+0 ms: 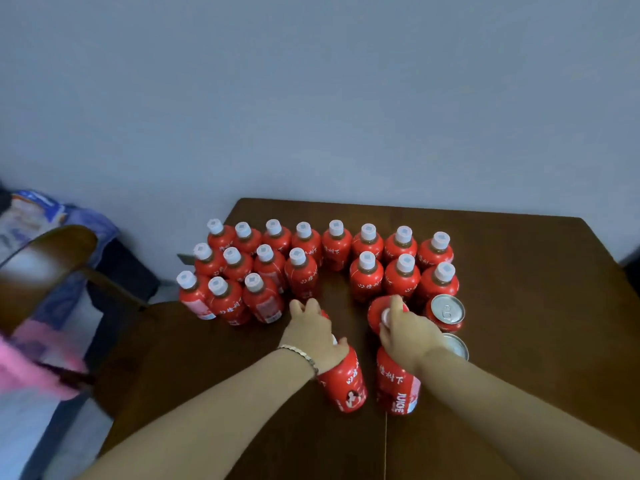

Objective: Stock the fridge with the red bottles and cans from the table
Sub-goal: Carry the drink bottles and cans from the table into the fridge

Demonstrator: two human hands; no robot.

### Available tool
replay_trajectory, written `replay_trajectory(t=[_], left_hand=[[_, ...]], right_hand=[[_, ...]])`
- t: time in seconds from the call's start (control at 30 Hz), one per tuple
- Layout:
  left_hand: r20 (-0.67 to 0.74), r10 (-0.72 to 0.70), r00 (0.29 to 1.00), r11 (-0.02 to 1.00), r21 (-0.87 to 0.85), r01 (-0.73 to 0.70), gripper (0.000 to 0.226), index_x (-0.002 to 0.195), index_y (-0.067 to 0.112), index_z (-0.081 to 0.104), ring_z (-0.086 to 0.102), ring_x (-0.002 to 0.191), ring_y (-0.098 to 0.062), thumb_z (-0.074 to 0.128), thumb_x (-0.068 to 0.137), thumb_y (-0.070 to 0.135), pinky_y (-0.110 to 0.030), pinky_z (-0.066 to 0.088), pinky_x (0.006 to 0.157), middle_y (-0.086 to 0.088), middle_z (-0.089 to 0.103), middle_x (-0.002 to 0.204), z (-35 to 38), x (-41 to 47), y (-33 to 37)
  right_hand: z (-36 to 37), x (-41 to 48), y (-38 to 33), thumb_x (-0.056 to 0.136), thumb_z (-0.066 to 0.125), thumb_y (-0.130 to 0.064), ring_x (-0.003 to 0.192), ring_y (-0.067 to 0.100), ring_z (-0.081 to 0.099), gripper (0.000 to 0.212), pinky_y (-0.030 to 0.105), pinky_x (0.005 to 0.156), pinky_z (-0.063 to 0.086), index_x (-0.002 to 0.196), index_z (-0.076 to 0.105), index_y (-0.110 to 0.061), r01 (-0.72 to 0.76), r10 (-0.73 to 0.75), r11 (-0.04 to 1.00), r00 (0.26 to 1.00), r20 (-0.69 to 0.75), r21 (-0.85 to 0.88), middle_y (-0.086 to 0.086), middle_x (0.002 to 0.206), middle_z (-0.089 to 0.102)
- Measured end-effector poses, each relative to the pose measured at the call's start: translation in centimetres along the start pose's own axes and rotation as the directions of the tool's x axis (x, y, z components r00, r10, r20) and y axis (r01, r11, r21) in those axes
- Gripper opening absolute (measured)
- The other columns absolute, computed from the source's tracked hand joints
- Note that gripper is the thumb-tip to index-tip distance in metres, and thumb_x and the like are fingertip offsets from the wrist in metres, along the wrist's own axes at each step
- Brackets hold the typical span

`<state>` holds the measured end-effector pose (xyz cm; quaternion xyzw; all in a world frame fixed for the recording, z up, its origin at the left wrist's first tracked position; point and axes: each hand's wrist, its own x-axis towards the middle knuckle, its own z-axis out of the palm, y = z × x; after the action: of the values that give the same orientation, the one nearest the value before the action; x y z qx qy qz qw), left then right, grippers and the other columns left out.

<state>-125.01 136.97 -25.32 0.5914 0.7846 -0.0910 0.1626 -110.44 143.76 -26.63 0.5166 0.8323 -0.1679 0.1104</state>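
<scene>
A person's left hand (313,332) curls over the top of a red bottle (343,382), thumb against its neck. The bottle stands on the brown bench (519,375), just on the near side of the rows of red bottles (336,251). The right hand (407,332) grips the white cap of a second bottle (375,309), also just before the rows. A third bottle (396,386) stands under its wrist. Two cans (446,311) sit at the rows' near right corner.
</scene>
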Motion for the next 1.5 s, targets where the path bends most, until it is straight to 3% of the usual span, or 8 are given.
replay_trajectory(t=[0.13, 0.27, 0.47, 0.7, 0.77, 0.9, 1.17, 1.5], left_hand=[[-0.080, -0.213, 0.974, 0.976, -0.072, 0.207, 0.054, 0.118, 0.008, 0.059, 0.026, 0.120, -0.026, 0.041, 0.090, 0.051, -0.033, 0.039, 0.101, -0.005, 0.036, 0.125, -1.2, -6.2, 0.6], [-0.136, -0.419, 0.898, 0.899, -0.199, 0.390, 0.051, 0.116, 0.010, 0.060, 0.027, 0.119, -0.021, 0.045, 0.089, 0.051, -0.031, 0.043, 0.096, -0.002, 0.037, 0.121, -2.4, -13.4, 0.8], [-0.145, -0.677, 0.722, 0.720, -0.333, 0.609, 0.050, 0.111, 0.011, 0.061, 0.029, 0.120, -0.022, 0.044, 0.089, 0.052, -0.029, 0.043, 0.090, -0.003, 0.040, 0.118, -2.2, -26.6, 0.1], [-0.122, -0.903, 0.412, 0.426, -0.379, 0.822, 0.050, 0.104, 0.008, 0.066, 0.032, 0.114, -0.030, 0.042, 0.087, 0.047, -0.033, 0.039, 0.092, -0.010, 0.047, 0.111, 3.0, -46.5, -0.5], [-0.106, -0.938, 0.330, 0.346, -0.360, 0.867, 0.054, 0.102, 0.011, 0.068, 0.034, 0.108, -0.029, 0.036, 0.085, 0.051, -0.032, 0.033, 0.094, -0.011, 0.049, 0.109, 4.6, -52.3, 0.2], [-0.042, -0.998, 0.048, 0.061, -0.409, 0.910, 0.049, 0.100, 0.011, 0.068, 0.033, 0.108, -0.029, 0.042, 0.085, 0.050, -0.032, 0.039, 0.093, -0.007, 0.048, 0.107, 8.7, -66.4, 3.3], [0.126, -0.904, -0.409, -0.427, -0.316, 0.847, 0.048, 0.094, 0.008, 0.066, 0.034, 0.109, -0.030, 0.041, 0.087, 0.048, -0.034, 0.038, 0.092, -0.010, 0.049, 0.103, 16.6, -91.9, 15.7], [0.270, -0.612, -0.744, -0.786, -0.102, 0.610, 0.045, 0.089, 0.010, 0.066, 0.041, 0.100, -0.029, 0.038, 0.088, 0.045, -0.035, 0.029, 0.091, -0.015, 0.057, 0.101, 23.2, -114.0, 31.7]], right_hand=[[-3.7, -3.7, -1.4, 0.100, 0.034, -0.024, 0.098, 0.032, 0.064, 0.054, 0.038, 0.077, 0.052, 0.146, 0.014, -0.003, 0.321, -0.333, 0.930, 0.942, -0.037, -0.180, 0.015, 0.121, 0.059], [-6.1, -8.0, -3.7, 0.098, 0.034, -0.027, 0.084, 0.028, 0.063, 0.058, 0.031, 0.059, 0.041, 0.148, 0.011, -0.007, 0.544, -0.570, 0.797, 0.821, -0.026, -0.263, 0.011, 0.106, 0.066], [-6.6, -16.4, -10.3, 0.095, 0.044, -0.027, 0.100, 0.029, 0.062, 0.061, 0.032, 0.071, 0.046, 0.146, 0.016, -0.009, 0.780, -0.771, 0.598, 0.622, 0.135, -0.182, 0.014, 0.119, 0.061], [-2.3, -31.9, -20.8, 0.094, 0.047, -0.028, 0.110, 0.029, 0.059, 0.062, 0.036, 0.087, 0.049, 0.145, 0.017, -0.008, 0.962, -0.943, 0.170, 0.222, 0.248, -0.215, 0.014, 0.126, 0.056], [-0.5, -37.2, -23.0, 0.094, 0.047, -0.026, 0.108, 0.032, 0.059, 0.059, 0.037, 0.081, 0.047, 0.142, 0.020, -0.006, 0.975, -0.957, 0.048, 0.108, 0.271, -0.218, 0.016, 0.122, 0.057], [4.2, -50.7, -26.2, 0.092, 0.045, -0.023, 0.099, 0.038, 0.060, 0.039, 0.032, 0.066, 0.035, 0.124, 0.032, -0.005, 0.973, -0.935, -0.192, -0.141, 0.325, -0.130, 0.019, 0.110, 0.061], [15.1, -78.9, -24.8, 0.091, 0.047, -0.025, 0.101, 0.037, 0.060, 0.048, 0.033, 0.068, 0.038, 0.131, 0.030, -0.003, 0.844, -0.751, -0.532, -0.510, 0.419, 0.074, 0.021, 0.112, 0.061], [21.7, -108.8, -19.2, 0.088, 0.051, -0.027, 0.102, 0.039, 0.058, 0.043, 0.033, 0.070, 0.038, 0.120, 0.035, -0.004, 0.522, -0.402, -0.815, -0.821, 0.405, 0.250, 0.022, 0.113, 0.059]])
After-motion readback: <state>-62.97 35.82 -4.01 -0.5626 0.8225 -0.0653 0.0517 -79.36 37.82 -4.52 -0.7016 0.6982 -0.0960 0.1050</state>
